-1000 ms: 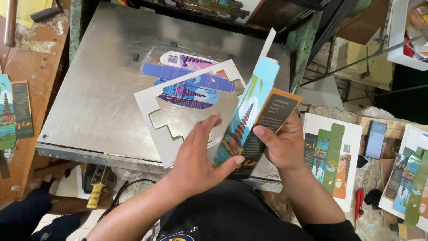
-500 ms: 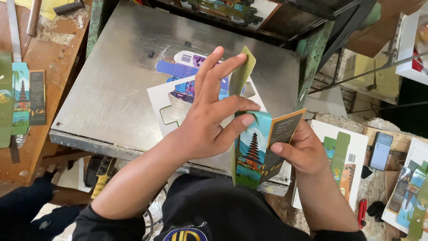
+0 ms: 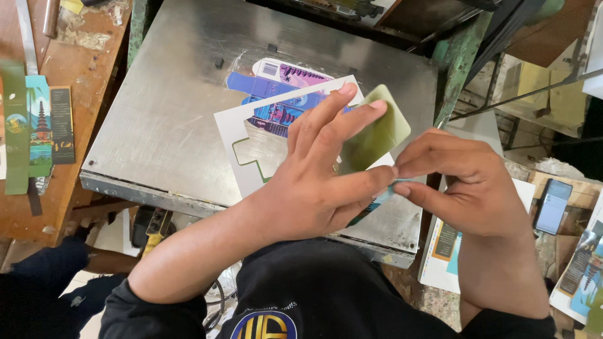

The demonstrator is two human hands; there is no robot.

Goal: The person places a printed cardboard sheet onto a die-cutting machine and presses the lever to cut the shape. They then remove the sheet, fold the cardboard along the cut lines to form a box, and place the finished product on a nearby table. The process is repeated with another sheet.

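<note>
My left hand [image 3: 320,172] and my right hand [image 3: 468,182] both grip a printed die-cut box blank [image 3: 377,132], held above a metal press plate [image 3: 163,107]. Its green flap sticks up between my left fingers, and a blue printed edge shows at the fingertips of both hands. Most of the blank is hidden behind my left hand. Under my hands a white cut-out waste sheet [image 3: 242,141] lies on the plate, partly over a purple and blue printed blank [image 3: 276,85].
A wooden bench at the left carries flat printed blanks [image 3: 38,129]. More printed sheets [image 3: 443,248] are stacked at the right, beside a phone [image 3: 553,206]. A green machine frame [image 3: 461,56] rises behind the plate. Cables hang below the plate's front edge.
My hands have turned the box blank from standing upright with its picture side showing to lying flatter, and my left hand now covers most of it. The camera has moved closer.
</note>
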